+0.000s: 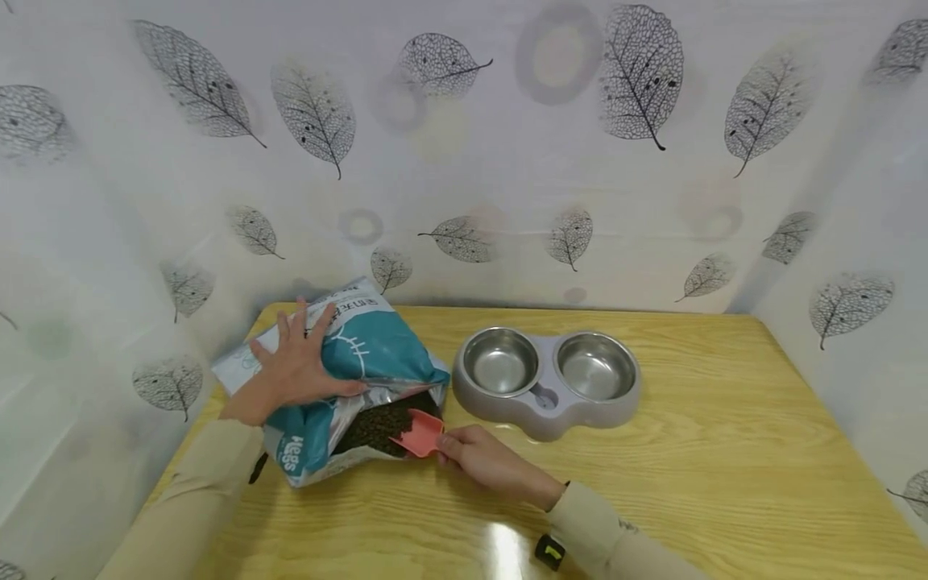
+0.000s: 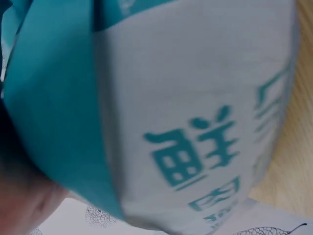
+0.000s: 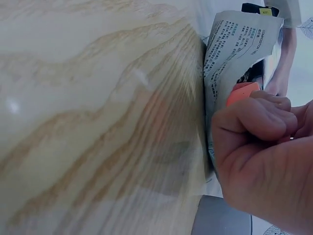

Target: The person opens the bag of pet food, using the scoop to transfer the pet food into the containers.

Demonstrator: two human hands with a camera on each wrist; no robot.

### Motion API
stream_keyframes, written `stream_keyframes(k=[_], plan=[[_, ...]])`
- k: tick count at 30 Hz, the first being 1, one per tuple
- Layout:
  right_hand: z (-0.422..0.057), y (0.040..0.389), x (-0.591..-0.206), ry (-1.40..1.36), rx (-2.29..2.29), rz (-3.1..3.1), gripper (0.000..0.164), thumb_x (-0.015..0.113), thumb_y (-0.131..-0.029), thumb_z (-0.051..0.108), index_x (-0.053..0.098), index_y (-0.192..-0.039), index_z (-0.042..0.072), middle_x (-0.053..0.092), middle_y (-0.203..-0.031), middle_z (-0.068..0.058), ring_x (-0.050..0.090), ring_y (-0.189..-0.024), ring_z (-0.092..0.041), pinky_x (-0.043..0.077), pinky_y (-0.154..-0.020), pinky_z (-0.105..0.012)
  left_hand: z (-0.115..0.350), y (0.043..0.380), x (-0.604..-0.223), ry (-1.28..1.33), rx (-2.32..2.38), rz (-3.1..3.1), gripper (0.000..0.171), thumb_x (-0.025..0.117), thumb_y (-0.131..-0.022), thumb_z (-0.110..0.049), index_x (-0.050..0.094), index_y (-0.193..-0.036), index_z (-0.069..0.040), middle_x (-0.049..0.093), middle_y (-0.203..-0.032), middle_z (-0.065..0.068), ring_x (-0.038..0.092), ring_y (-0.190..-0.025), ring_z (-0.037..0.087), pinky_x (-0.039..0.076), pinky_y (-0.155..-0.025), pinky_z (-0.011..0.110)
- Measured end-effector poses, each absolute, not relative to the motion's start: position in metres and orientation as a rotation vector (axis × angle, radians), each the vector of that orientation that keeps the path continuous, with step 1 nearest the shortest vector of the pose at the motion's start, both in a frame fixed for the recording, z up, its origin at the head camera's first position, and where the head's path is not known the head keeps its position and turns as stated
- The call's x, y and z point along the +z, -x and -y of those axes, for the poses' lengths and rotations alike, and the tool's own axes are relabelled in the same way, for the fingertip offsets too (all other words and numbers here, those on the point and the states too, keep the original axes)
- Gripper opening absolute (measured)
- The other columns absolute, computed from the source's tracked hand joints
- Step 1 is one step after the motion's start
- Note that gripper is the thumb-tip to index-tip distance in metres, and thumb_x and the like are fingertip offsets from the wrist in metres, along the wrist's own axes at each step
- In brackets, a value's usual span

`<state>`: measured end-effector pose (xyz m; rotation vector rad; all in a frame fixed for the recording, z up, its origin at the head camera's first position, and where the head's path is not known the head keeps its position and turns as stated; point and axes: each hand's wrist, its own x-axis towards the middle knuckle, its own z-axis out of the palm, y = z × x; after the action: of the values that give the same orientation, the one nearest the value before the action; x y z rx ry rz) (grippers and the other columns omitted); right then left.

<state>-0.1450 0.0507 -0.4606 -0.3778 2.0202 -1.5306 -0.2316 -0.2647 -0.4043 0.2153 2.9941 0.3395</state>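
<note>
A teal and white bag (image 1: 387,342) of brown kibble (image 1: 373,427) lies on its side at the table's left, its mouth gaping toward the front right. Across the top of the bag my left hand (image 1: 297,366) rests with spread fingers, the thumb by the folded edge of the opening. My right hand (image 1: 493,463) grips the handle of a pink scoop (image 1: 422,435), whose front end is at the kibble in the bag's mouth. In the right wrist view, curled fingers (image 3: 264,117) hide the handle, and part of the scoop (image 3: 242,91) shows beyond them.
Right of the bag stands a grey double feeder (image 1: 545,411) with two steel bowls, a left bowl (image 1: 502,364) and a right bowl (image 1: 596,369). Everything sits on a wood-grain table (image 1: 710,451). A leaf-patterned white cloth (image 1: 493,177) hangs behind and at both sides.
</note>
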Motion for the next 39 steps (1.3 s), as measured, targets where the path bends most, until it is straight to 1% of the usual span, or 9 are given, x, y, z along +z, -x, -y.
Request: stream_keyframes(k=[1,3,7,10,19,25,33,36,39], plan=[[-0.05,0.145,-0.461,0.373,-1.535,-2.011,0.045,0.045,-0.111,0.028,0.063,-0.091,-0.008,0.037,-0.056,0.006,0.027,-0.043,-0.007,0.024,-0.043,-0.024,0.265,0.232,-0.404,-0.212,0.329,-2.976,0.137,0.073,-0.068,-0.082,0.003,-0.167,-0.017,-0.011,-0.168,0.03,-0.01,-0.151,0.063,-0.002,-0.098,0.094],[-0.049,0.146,-0.462,0.363,-1.537,-1.999,0.045,0.045,-0.111,0.028,0.063,-0.092,-0.008,0.038,-0.057,0.006,0.027,-0.044,-0.007,0.023,-0.042,-0.023,0.266,0.234,-0.402,-0.212,0.32,-2.948,0.14,0.072,-0.068,-0.084,-0.001,-0.167,-0.017,-0.011,-0.169,0.03,-0.01,-0.151,0.063,-0.002,-0.097,0.094],[-0.049,0.149,-0.465,0.329,-1.552,-1.948,0.044,0.045,-0.111,0.029,0.062,-0.092,-0.007,0.038,-0.058,0.006,0.027,-0.044,-0.007,0.022,-0.041,-0.023,0.266,0.235,-0.4,-0.217,0.328,-2.92,0.138,0.072,-0.069,-0.083,0.001,-0.167,-0.016,-0.006,-0.169,0.031,-0.009,-0.151,0.063,-0.002,-0.097,0.094],[-0.052,0.149,-0.466,0.313,-1.564,-1.908,0.043,0.044,-0.111,0.029,0.061,-0.092,-0.005,0.038,-0.057,0.006,0.027,-0.044,-0.006,0.021,-0.041,-0.022,0.266,0.236,-0.4,-0.214,0.339,-2.911,0.138,0.072,-0.07,-0.082,0.0,-0.167,-0.016,-0.007,-0.169,0.031,-0.01,-0.151,0.063,-0.003,-0.097,0.094],[-0.067,0.143,-0.462,0.332,-1.604,-1.845,0.044,0.042,-0.112,0.026,0.058,-0.092,-0.009,0.035,-0.056,0.007,0.025,-0.044,-0.006,0.021,-0.042,-0.02,0.266,0.238,-0.401,-0.208,0.333,-2.912,0.137,0.072,-0.07,-0.083,0.0,-0.167,-0.016,-0.006,-0.169,0.031,-0.009,-0.151,0.063,-0.003,-0.097,0.094],[-0.079,0.14,-0.458,0.316,-1.619,-1.82,0.041,0.044,-0.111,0.028,0.059,-0.093,-0.005,0.038,-0.059,0.006,0.027,-0.047,-0.007,0.022,-0.043,-0.02,0.265,0.236,-0.399,-0.205,0.337,-2.912,0.136,0.072,-0.071,-0.082,0.001,-0.167,-0.016,-0.005,-0.169,0.031,-0.009,-0.151,0.063,-0.003,-0.098,0.094],[-0.093,0.14,-0.449,0.44,-1.677,-1.758,0.048,0.041,-0.112,0.03,0.053,-0.102,-0.015,0.042,-0.063,0.006,0.032,-0.049,-0.005,0.028,-0.045,-0.02,0.264,0.235,-0.4,-0.211,0.322,-2.921,0.137,0.071,-0.07,-0.083,0.001,-0.167,-0.016,-0.005,-0.169,0.031,-0.008,-0.151,0.063,0.0,-0.098,0.094],[-0.097,0.141,-0.445,0.489,-1.754,-1.666,0.047,0.039,-0.112,0.032,0.05,-0.102,-0.012,0.043,-0.064,0.006,0.034,-0.049,-0.004,0.03,-0.047,-0.02,0.265,0.235,-0.4,-0.211,0.325,-2.924,0.137,0.071,-0.07,-0.083,0.002,-0.167,-0.016,-0.004,-0.169,0.031,-0.008,-0.151,0.063,0.0,-0.098,0.094],[-0.101,0.144,-0.441,0.513,-1.822,-1.604,0.042,0.039,-0.112,0.034,0.05,-0.097,-0.004,0.043,-0.064,0.006,0.034,-0.049,-0.004,0.03,-0.047,-0.021,0.266,0.235,-0.401,-0.213,0.329,-2.925,0.137,0.071,-0.069,-0.084,0.002,-0.167,-0.016,-0.004,-0.169,0.031,-0.008,-0.151,0.064,-0.001,-0.097,0.094]])
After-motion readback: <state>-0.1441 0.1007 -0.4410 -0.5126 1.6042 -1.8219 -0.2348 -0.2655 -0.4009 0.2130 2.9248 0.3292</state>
